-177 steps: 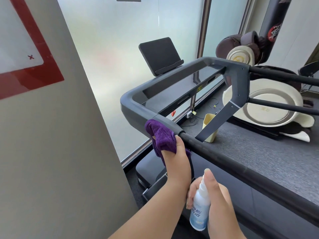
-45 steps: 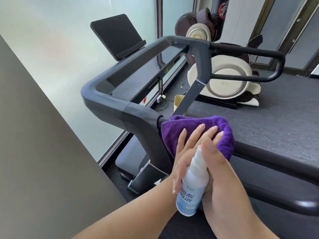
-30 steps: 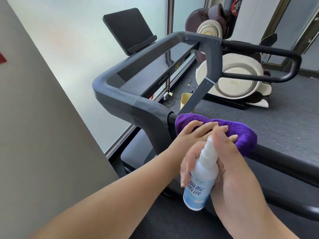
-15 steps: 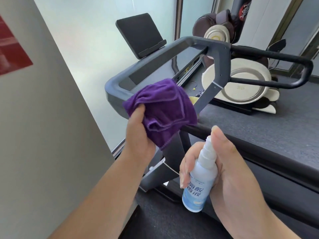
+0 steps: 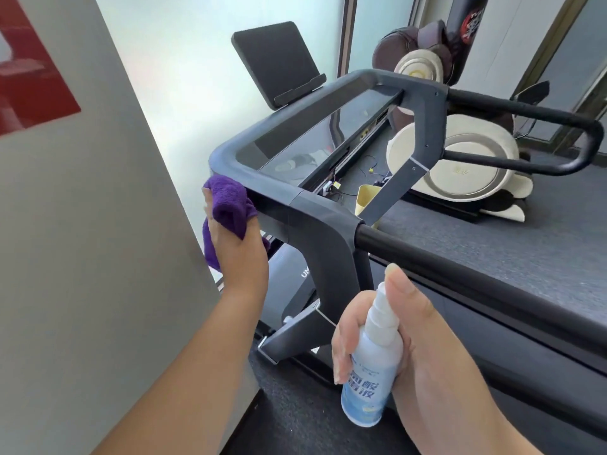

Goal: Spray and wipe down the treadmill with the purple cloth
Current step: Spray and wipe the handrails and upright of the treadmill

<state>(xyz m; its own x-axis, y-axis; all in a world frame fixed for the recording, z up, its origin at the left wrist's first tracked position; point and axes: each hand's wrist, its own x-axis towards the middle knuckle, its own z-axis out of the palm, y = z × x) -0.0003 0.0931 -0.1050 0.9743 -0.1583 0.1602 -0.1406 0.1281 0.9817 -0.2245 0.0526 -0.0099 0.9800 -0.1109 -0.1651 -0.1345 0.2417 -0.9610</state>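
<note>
Soft purple microfibre cloth [image 5: 230, 205] is bunched in the person's left hand [image 5: 238, 247], pressed against the outer corner of the dark grey moulded treadmill console frame [image 5: 295, 205], at abt 9 o'clock from the frame's bend. Left fingers are clenched round the wad w/ a loose tail hanging below the palm. Judging by the folds, the cloth is light, limp and squashy; it should mould round the rounded frame w/o effort. Best held as now, gathered in the palm, so no edge snags or drags. Looks plush, deep violet, dry as far as I can tell.

Right hand [image 5: 423, 349] wraps the small white-and-pale-blue plastic spray bottle [image 5: 371, 372] at abt 5 o'clock from the frame bend, low and near the person. Fingers closed round the body, thumb tip up by the nozzle cap. Bottle prob. light, smooth plastic, a bit slippery if wet; grip at mid-body suits it. Label has blue characters; can't read more.

The black tubular handrail [image 5: 460, 277] runs off toward 4 o'clock from the bend. Black tablet-style screen [image 5: 276, 60] stands at 12 o'clock on the console. A cream-and-brown massage chair [image 5: 460, 165] sits beyond the treadmill's far side, well apart. Grey wall [image 5: 82, 224] close on the left, just beside the cloth hand.
</note>
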